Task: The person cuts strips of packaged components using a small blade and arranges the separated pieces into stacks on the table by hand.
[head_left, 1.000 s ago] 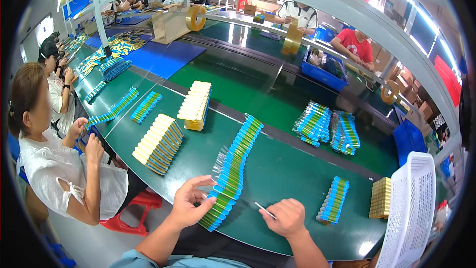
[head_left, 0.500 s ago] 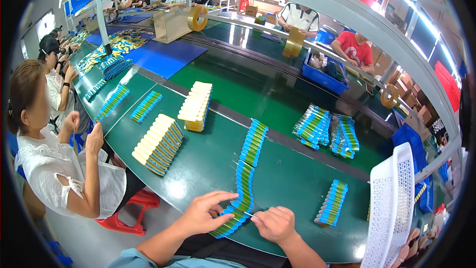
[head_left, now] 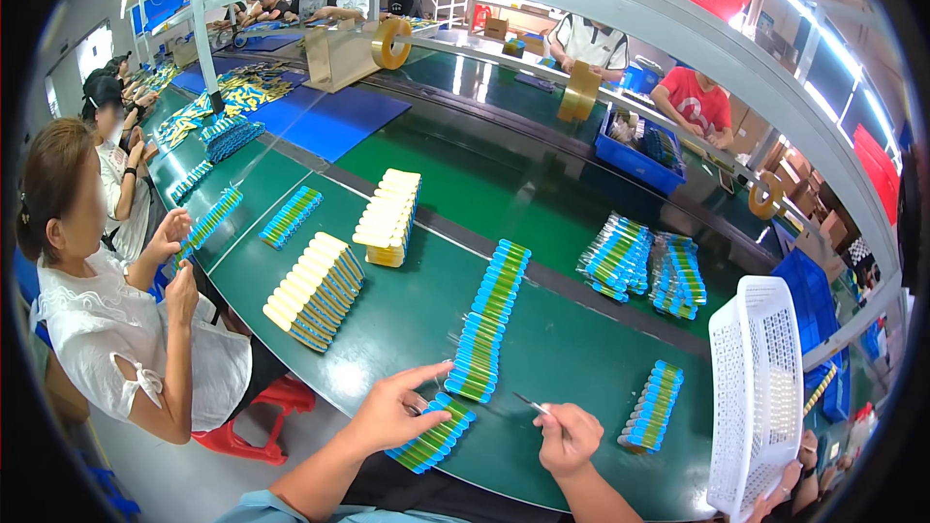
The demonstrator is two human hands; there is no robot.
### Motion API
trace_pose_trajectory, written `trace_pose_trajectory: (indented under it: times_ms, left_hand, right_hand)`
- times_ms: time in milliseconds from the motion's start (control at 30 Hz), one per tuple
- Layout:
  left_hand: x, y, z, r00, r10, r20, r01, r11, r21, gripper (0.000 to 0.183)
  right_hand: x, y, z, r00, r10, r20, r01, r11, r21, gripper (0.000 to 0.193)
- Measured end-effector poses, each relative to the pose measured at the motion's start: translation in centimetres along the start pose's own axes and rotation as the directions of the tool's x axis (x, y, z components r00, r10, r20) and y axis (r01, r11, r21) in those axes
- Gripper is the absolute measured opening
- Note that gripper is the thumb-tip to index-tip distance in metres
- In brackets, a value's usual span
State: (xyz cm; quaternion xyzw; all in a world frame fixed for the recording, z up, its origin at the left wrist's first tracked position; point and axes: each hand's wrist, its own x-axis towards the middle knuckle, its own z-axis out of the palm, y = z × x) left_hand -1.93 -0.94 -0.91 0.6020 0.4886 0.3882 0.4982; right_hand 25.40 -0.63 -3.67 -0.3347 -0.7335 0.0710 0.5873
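On green table (head_left: 407, 315), left hand (head_left: 392, 412) touches blue packets (head_left: 431, 433)

A white basket (head_left: 765, 387) is standing tilted at the table's (head_left: 407, 320) right end, while cream-topped packs (head_left: 315, 289) are lying in rows left of centre.

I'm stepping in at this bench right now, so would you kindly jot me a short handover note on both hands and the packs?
Left hand: flat on a short row of blue-and-yellow packs at the near edge of the green table.
Right hand: closed on a thin metal tool, tip pointing at the packs.
Long row of packs lies just beyond, split from the short row.
Done: short row separated. Left: long row and small row to the right.
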Motion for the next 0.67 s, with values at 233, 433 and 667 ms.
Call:
trace_pose_trajectory:
  times_ms: [233,433,667]
  left_hand:
    - [0.7,-2.3,0.3,0.995,0.099,0.033,-0.092,0.979,-0.18,0.07]
    - [2.5,-0.5,1.5,0.991,0.134,-0.008,-0.134,0.983,-0.129,0.071]
    - [2.1,-2.5,2.0,0.896,0.382,-0.228,-0.436,0.853,-0.286,0.084]
  right_hand:
    - [-1.8,1.1,-0.7,0.835,0.531,0.143,-0.549,0.82,0.163,0.014]
    - [1.9,-1.1,-2.7,0.708,0.689,0.154,-0.704,0.705,0.081,0.03]
    - [0.8,-3.5,3.7,0.626,0.683,0.376,-0.74,0.672,0.01,0.06]
